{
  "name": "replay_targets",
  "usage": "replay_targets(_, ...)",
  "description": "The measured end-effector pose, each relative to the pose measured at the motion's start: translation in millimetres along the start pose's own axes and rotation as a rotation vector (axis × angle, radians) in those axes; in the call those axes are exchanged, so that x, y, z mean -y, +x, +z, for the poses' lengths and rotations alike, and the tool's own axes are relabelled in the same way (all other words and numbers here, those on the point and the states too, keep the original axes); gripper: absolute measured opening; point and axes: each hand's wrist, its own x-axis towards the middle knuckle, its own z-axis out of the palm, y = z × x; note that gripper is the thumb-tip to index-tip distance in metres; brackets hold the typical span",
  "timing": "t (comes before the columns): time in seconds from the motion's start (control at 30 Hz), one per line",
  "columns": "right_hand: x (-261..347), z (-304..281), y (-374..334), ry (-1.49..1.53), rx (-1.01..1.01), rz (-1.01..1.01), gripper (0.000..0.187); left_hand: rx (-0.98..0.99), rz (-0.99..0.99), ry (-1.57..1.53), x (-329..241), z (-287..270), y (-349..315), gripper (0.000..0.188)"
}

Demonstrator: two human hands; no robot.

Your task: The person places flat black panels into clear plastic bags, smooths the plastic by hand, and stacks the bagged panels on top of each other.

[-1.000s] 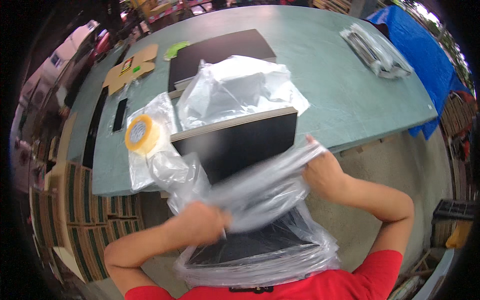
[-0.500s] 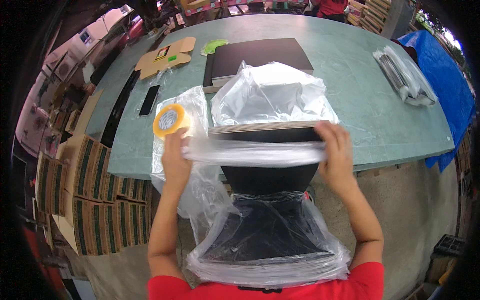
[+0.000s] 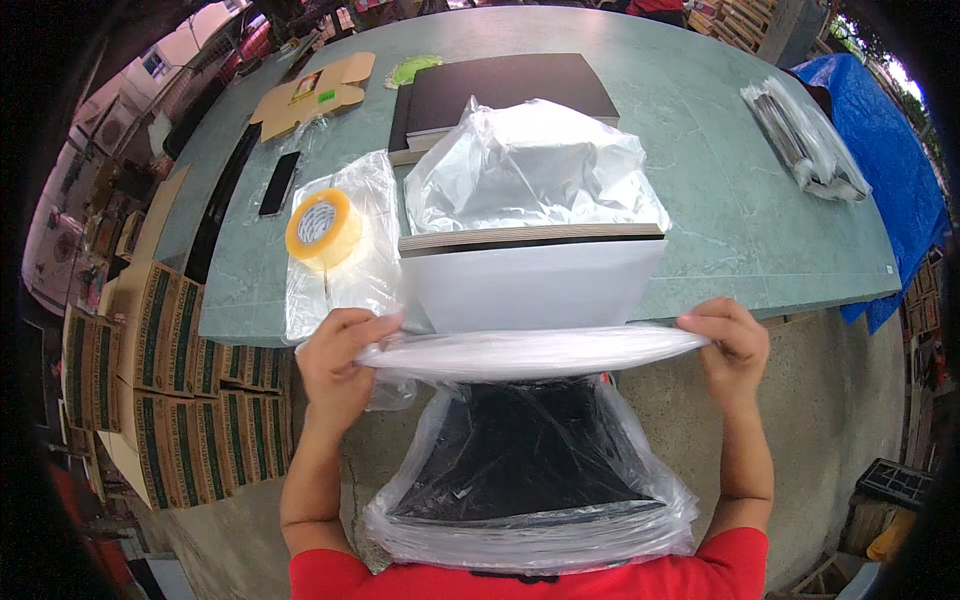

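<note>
Both my hands are closed on the ends of a gathered clear plastic bag (image 3: 540, 354), stretched sideways between them. My left hand (image 3: 343, 362) pinches its left end, while my right hand (image 3: 728, 345) grips the right end with thumb and fingers. Just beyond the bag, a stack of boards (image 3: 535, 285) stands at the table's near edge, its white face toward me and dark and pale layered edges on top. Below lies a dark sheet (image 3: 530, 440) under clear plastic, close to my body, with bunched plastic folds (image 3: 530, 535) along its near side.
A yellow tape roll (image 3: 325, 228) rests on clear plastic on the green table (image 3: 720, 200). Behind the boards are a silvery plastic heap (image 3: 530, 170) and black boards (image 3: 520, 88). A phone (image 3: 280, 184), flattened carton (image 3: 312, 92), bagged bundle (image 3: 805, 140) and stacked cartons (image 3: 165, 390) surround these.
My hands have pulled the gathered bag down toward me and spread slightly wider. The face of the board stack toward me was black and now shows white.
</note>
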Motion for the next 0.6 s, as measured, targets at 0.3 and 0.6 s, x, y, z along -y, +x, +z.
replay_targets(0.3, -116.3, 79.3, -109.8, 1.078, 0.384, 1.190, 0.007, 0.631, -1.365, -1.374, 90.4, 66.9, -137.6, 0.034)
replay_targets(0.6, -217.5, 137.5, -153.4, -0.373, 0.469, 0.904, 0.025, 0.641, -0.919, 0.034, 118.6, 161.8, -153.3, 0.020)
